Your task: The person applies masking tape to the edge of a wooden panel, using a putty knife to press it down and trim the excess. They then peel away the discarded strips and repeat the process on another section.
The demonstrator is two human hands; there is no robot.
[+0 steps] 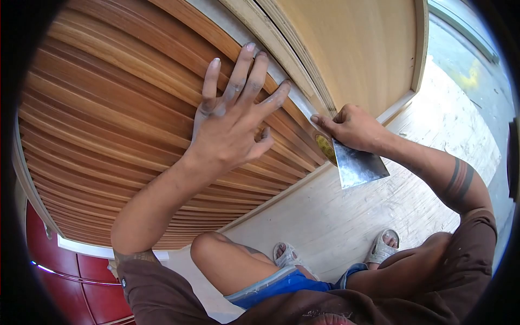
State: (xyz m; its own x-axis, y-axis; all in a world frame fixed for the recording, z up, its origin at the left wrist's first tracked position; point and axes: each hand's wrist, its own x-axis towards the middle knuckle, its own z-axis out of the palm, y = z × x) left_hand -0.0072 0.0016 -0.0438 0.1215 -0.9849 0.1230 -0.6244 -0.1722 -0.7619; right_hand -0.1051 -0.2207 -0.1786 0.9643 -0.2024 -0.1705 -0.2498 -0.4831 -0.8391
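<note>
My left hand (pixel 230 122) lies with fingers spread on a brown slatted wood panel (pixel 124 70), its fingertips reaching the panel's edge. Along that edge runs a pale grey strip (pixel 298 100), beside a raw plywood edge. My right hand (pixel 355 127) is closed around a putty knife (pixel 360 168), whose wide metal blade points down toward my body. The fist hides the knife's handle. The right thumb is stretched out to the grey strip. A round yellow label with dark marks (pixel 324 145) shows between the panel's edge and the blade.
A light plywood panel (pixel 363 49) stands beyond the strip. White-smeared boards (pixel 433 130) cover the floor under my sandalled feet. Dark red panels (pixel 76 271) are at lower left. My bare knee (pixel 216 254) is close to the slatted panel's lower edge.
</note>
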